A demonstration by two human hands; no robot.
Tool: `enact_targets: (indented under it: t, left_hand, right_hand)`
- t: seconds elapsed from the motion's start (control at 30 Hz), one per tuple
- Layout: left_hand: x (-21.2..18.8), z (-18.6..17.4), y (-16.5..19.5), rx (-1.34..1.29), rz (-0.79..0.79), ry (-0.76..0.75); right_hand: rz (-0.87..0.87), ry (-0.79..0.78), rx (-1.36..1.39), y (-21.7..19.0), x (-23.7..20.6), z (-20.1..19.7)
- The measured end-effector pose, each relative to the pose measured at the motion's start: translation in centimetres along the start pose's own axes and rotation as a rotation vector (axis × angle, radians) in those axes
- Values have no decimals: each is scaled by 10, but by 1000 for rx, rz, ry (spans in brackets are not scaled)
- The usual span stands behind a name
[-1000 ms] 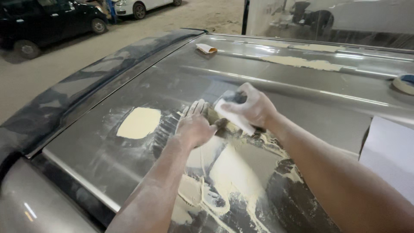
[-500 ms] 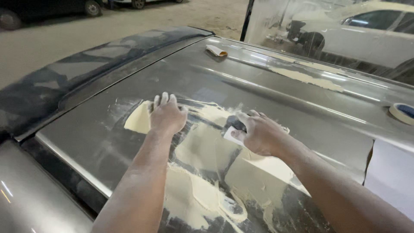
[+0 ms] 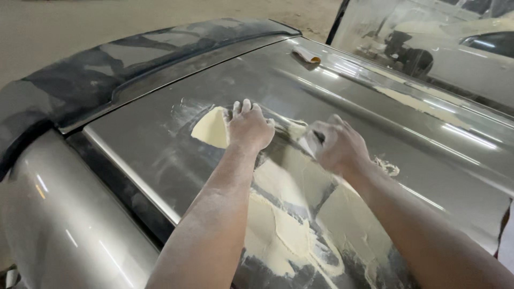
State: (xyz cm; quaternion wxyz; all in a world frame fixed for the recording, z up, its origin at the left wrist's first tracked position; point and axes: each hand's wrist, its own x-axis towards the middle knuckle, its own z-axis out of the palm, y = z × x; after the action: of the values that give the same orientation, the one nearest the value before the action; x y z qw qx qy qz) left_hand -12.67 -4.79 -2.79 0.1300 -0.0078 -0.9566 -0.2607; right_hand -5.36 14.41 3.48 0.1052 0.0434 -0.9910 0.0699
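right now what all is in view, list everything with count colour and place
car roof panel: one, grey metallic, fills most of the view
body filler patches: several, pale yellow, spread on the roof from under the hands toward the near edge
filler strip: one, pale yellow, along the far right of the roof
small tool or pad: one, tan, at the far edge of the roof; kind too small to tell
other vehicle: one, pale, dusty, upper right
ground: sandy, upper left
left hand: dusty, flat on a filler patch
right hand: dusty, grip shut on a sanding block, mostly hidden
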Motion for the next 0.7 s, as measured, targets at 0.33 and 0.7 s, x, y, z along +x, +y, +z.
enact_targets:
  t: [0.33, 0.7]
  left_hand:
    - [0, 2, -5, -7, 34, 34]
    - [-12, -7, 20, -195, 153, 167]
  right_hand:
    - [-173, 90, -96, -11, 5, 17]
    - [87, -23, 11, -19, 16, 2]
